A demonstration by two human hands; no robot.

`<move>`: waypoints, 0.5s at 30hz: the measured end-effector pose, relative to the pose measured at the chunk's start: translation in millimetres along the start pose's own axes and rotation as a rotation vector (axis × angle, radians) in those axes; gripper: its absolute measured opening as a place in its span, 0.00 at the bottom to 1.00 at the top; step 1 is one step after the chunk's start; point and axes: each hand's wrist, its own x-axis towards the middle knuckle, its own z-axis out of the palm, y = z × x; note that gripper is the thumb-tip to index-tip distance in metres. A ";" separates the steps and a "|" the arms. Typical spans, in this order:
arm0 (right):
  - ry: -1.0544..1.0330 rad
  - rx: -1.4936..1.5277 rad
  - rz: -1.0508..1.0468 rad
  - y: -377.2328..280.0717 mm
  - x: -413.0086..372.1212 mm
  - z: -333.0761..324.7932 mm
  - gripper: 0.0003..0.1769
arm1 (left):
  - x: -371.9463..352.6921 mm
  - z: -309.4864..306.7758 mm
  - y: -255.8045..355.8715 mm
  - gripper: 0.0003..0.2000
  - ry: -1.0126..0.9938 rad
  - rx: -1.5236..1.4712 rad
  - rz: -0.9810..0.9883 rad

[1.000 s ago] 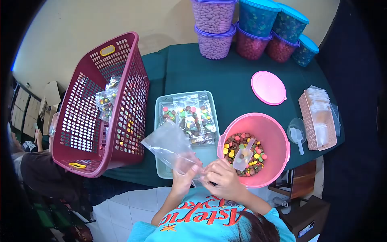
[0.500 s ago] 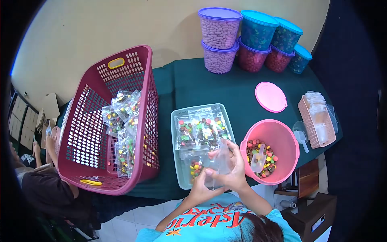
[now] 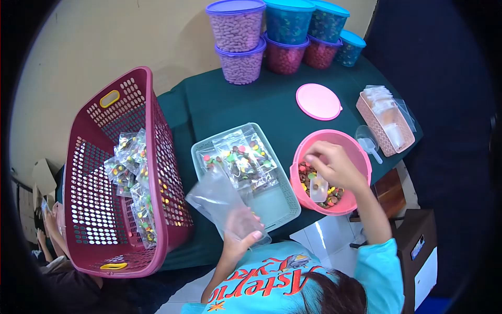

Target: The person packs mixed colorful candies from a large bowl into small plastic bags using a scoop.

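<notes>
My left hand [image 3: 241, 230] is closed around an empty clear plastic bag [image 3: 212, 196], which sticks out over the near left part of a pale green tray [image 3: 280, 208]. Several clear packets of colourful candy [image 3: 243, 159] lie in that tray. Over a pink tub [image 3: 351, 149], my right hand [image 3: 332, 165] has its fingers bent and apart, with nothing visible in them. Just below those fingers, a translucent scoop [image 3: 318, 189] rests on the loose multicoloured candies [image 3: 334, 197]. Whether the fingers touch its handle cannot be made out.
A tall maroon basket [image 3: 157, 209] at left contains candy packets [image 3: 138, 193]. Lidded tubs [image 3: 238, 31] stand stacked at the back. A pink lid [image 3: 319, 101], a clear scoop [image 3: 370, 146] and a small basket of plastic bags [image 3: 386, 123] lie right. Another person's arm [image 3: 55, 230] shows far left.
My right hand has let go of the plastic bag and moved right, over the pink tub. My left hand keeps the bag, now tilted left. The view has shifted and turned.
</notes>
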 end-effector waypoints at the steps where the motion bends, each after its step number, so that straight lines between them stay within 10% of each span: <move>1: -0.191 -0.248 0.046 25.5 8.2 1.5 0.11 | 2.2 3.8 0.4 0.32 -0.002 -0.002 -0.007; 6: -0.807 -0.925 0.114 121.1 15.2 32.3 0.18 | 9.6 23.3 -4.9 0.31 -0.039 -0.373 0.055; 13: -0.972 -1.183 -0.021 94.4 25.7 11.5 0.19 | 18.3 47.0 -11.2 0.25 0.095 -0.802 0.110; 15: -0.759 -1.033 -0.116 123.9 24.3 5.2 0.35 | 20.3 47.3 -17.2 0.26 0.137 -0.883 0.113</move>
